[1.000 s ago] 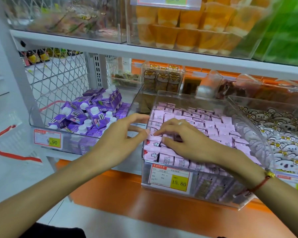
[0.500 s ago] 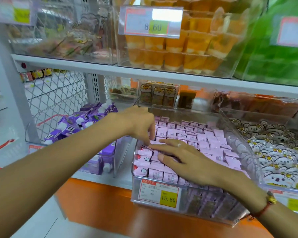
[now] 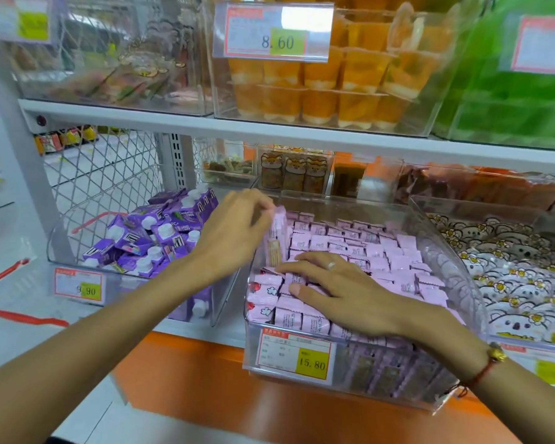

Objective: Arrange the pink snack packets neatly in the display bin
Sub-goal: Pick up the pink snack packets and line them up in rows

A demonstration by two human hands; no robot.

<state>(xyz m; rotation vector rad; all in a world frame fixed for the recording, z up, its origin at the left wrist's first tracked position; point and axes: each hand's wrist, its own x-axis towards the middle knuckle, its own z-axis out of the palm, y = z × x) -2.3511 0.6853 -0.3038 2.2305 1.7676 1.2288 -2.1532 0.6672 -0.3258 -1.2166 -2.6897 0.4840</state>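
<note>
A clear plastic display bin (image 3: 462, 270) on the lower shelf holds several rows of pink snack packets (image 3: 366, 248). My left hand (image 3: 234, 232) pinches one pink packet (image 3: 277, 241) upright at the bin's near left edge. My right hand (image 3: 340, 290) lies flat, fingers straight, pressing on the packets at the front left of the bin. A yellow price tag (image 3: 311, 363) reading 15.80 is fixed to the bin's front wall.
A bin of purple drink cartons (image 3: 154, 235) stands to the left, a bin of white cartoon packets (image 3: 513, 277) to the right. The upper shelf (image 3: 269, 129) overhangs with orange jelly cups (image 3: 324, 88). An orange ledge (image 3: 237, 395) runs below.
My left hand has lifted from the front packets and now holds one pink packet upright at the bin's left side. My right hand stays pressed flat on the front rows.
</note>
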